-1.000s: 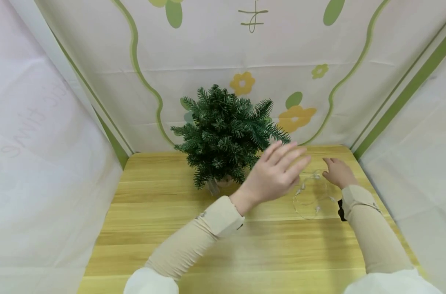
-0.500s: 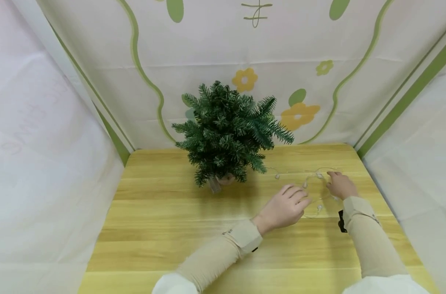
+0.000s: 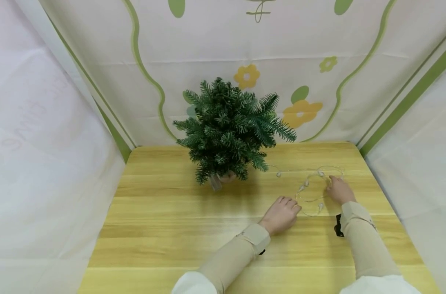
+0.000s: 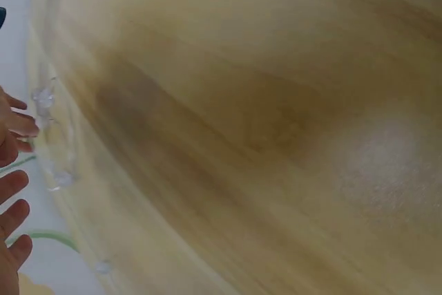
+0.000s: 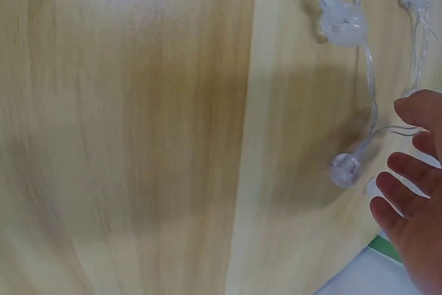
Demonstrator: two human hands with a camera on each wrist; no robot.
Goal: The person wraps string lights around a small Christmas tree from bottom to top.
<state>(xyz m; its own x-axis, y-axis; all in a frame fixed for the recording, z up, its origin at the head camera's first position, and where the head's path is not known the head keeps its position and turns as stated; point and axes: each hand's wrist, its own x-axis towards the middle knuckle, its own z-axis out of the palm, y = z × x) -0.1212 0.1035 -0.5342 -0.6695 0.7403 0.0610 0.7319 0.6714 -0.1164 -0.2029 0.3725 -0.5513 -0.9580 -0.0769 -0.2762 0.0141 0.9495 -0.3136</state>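
A string of fairy lights (image 3: pixel 306 183), clear thin wire with small clear bulbs, lies in loops on the right part of the table. My right hand (image 3: pixel 340 190) is at the loops' right side; in the right wrist view the wire runs in between the thumb (image 5: pixel 416 108) and forefinger, with the other fingers loosely bent. My left hand (image 3: pixel 282 214) reaches in from the lower left, its fingertips right at the left loop. In the left wrist view its fingers (image 4: pixel 15 217) are slightly bent and apart. A small artificial pine tree (image 3: pixel 226 130) stands left of the lights.
The wooden table (image 3: pixel 164 228) has white printed cloth (image 3: pixel 193 45) behind it and at both sides. A clear tag-like piece (image 3: pixel 216 182) shows under the tree. A black object (image 3: pixel 338 226) shows beside the right sleeve.
My left hand has come down from beside the tree toward the table and the lights. The right hand has lowered to the wire. The wire now stretches leftward to the tree.
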